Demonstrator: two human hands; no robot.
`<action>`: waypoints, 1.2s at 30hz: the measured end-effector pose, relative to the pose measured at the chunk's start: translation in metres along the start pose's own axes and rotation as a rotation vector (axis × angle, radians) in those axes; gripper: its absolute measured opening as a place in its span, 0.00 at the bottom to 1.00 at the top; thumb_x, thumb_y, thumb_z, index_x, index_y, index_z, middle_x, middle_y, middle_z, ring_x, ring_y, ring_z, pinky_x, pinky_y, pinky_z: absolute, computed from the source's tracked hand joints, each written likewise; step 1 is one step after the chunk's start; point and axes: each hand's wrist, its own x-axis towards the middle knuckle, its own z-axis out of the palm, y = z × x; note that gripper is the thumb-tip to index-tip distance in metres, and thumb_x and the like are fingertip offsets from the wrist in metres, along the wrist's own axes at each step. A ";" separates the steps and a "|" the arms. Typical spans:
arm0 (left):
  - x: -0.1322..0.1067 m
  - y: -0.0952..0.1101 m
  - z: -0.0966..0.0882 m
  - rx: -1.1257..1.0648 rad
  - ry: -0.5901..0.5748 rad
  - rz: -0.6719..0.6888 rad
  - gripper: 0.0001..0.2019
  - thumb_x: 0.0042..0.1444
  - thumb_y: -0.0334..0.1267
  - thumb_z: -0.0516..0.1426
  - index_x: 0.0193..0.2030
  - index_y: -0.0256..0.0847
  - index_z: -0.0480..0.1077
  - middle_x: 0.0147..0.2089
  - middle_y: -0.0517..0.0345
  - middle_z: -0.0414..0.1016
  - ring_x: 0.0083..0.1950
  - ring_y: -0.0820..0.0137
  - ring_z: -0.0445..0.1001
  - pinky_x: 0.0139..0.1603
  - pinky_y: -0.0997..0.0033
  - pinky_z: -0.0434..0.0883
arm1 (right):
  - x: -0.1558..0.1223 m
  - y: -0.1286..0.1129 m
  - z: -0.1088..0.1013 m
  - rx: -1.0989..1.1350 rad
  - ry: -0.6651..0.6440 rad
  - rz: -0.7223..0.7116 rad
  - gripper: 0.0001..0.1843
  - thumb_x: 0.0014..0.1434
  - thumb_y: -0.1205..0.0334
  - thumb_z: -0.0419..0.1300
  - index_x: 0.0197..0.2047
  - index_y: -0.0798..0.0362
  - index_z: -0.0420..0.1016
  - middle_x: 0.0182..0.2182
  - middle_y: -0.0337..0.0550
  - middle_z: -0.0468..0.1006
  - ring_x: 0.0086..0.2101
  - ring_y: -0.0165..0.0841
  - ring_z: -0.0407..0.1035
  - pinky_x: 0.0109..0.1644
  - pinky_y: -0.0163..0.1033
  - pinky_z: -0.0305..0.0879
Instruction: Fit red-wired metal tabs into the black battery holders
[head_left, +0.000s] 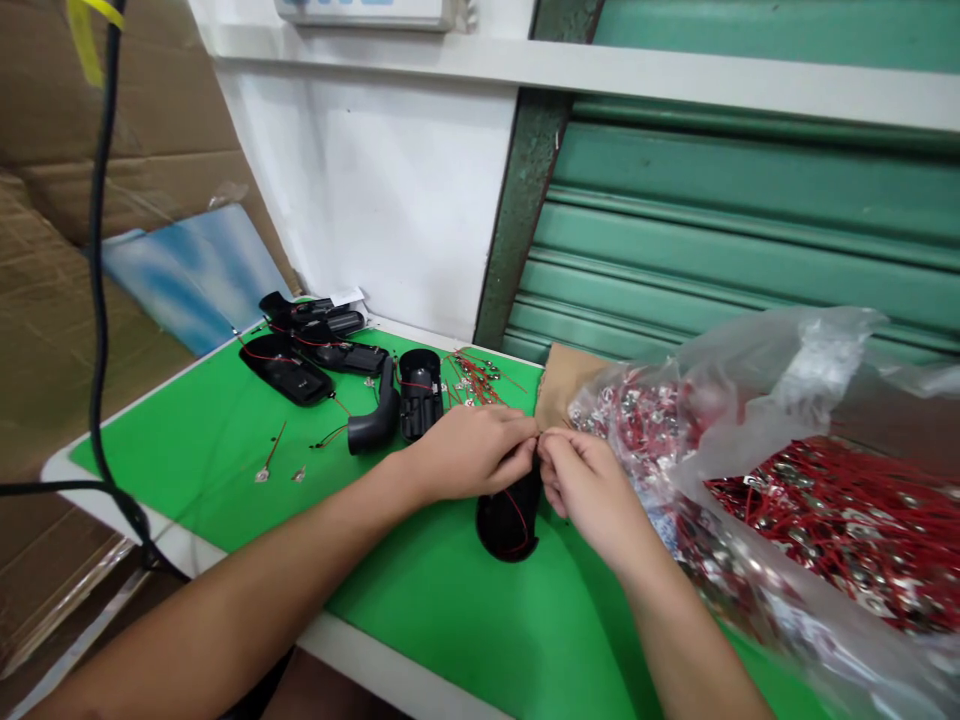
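Observation:
My left hand (484, 450) and my right hand (581, 465) meet fingertip to fingertip above a black plastic housing (504, 535) lying on the green tabletop. Both hands are closed in a pinch, and what lies between the fingertips is too small and covered to make out. A thin red wire curves inside the housing's rounded near end, while its far part is hidden under my hands. Just beyond my left hand stands another black housing (421, 390) with a red wire across it. Several loose red wires with metal tabs (480, 378) lie behind my hands.
On the right, a clear plastic bag (795, 360) bulges with red wires (817, 530) beside brown cardboard (566, 378). More black housings (285, 370) and a curved black piece (375, 420) sit at left. A black cable (97, 300) hangs by the table's left edge. A green shutter (712, 220) rises behind.

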 end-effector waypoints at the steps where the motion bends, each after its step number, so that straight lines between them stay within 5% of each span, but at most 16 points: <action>1: 0.000 0.000 0.000 0.012 -0.008 -0.002 0.13 0.70 0.38 0.46 0.41 0.39 0.70 0.41 0.55 0.77 0.41 0.68 0.76 0.38 0.68 0.64 | 0.000 0.000 0.000 -0.008 0.004 -0.013 0.16 0.54 0.48 0.50 0.21 0.47 0.56 0.15 0.30 0.54 0.17 0.27 0.52 0.20 0.34 0.46; 36: 0.004 0.002 0.003 0.110 -0.031 -0.070 0.11 0.70 0.38 0.50 0.40 0.39 0.71 0.41 0.53 0.78 0.45 0.65 0.77 0.39 0.70 0.69 | -0.004 -0.004 0.006 -0.069 0.019 -0.101 0.15 0.58 0.53 0.51 0.22 0.47 0.59 0.14 0.32 0.54 0.18 0.29 0.52 0.21 0.35 0.46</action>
